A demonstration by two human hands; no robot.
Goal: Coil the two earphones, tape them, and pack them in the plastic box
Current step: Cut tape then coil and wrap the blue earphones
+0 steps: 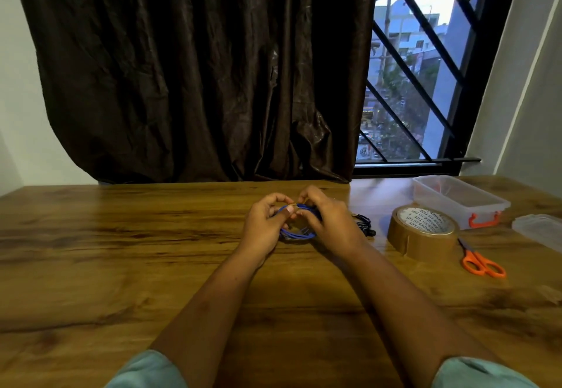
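Observation:
A blue earphone (294,233) is wound into a coil at the middle of the wooden table (121,251). My left hand (265,226) and my right hand (330,223) both hold it, their fingertips pinching the top of the coil where a small brown strip of tape shows. A black earphone (363,223) lies bunched on the table just right of my right hand. The brown tape roll (422,232) stands further right. Behind it sits the clear plastic box (459,200) with an orange latch, standing without its lid.
Orange-handled scissors (482,263) lie right of the tape roll. The box's clear lid (538,229) rests at the table's right edge. A dark curtain (197,68) and a barred window (425,83) stand behind the table's far edge.

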